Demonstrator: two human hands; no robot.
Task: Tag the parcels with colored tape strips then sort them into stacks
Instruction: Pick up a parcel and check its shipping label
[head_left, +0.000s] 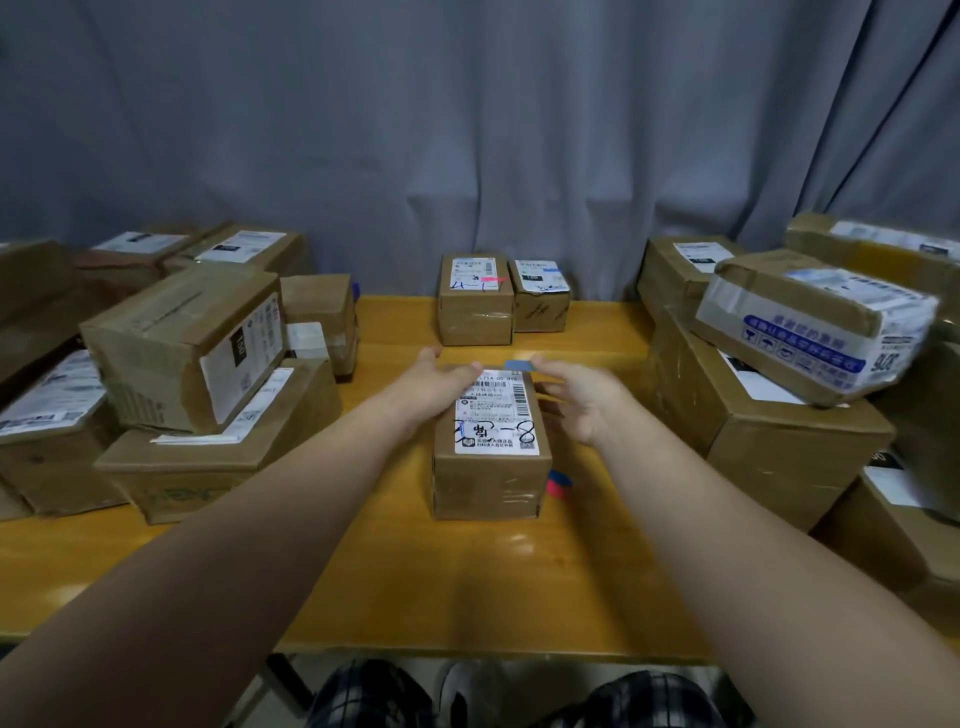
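Right hand (576, 400) pinches a blue strip (521, 365) over the far edge of the box (491, 467) (label up); left hand (436, 382) rests flat, fingers straight, on its far-left corner.

A small brown parcel (491, 467) lies flat between the hands, its white label with handwritten marks facing up. The left hand (435, 387) rests on its far left corner. The right hand (579, 402) holds a blue tape strip (521, 365) at its fingertips, over the parcel's far edge. Beyond both hands, a pink-tagged parcel (475, 312) and a blue-tagged parcel (540, 306) stand side by side.
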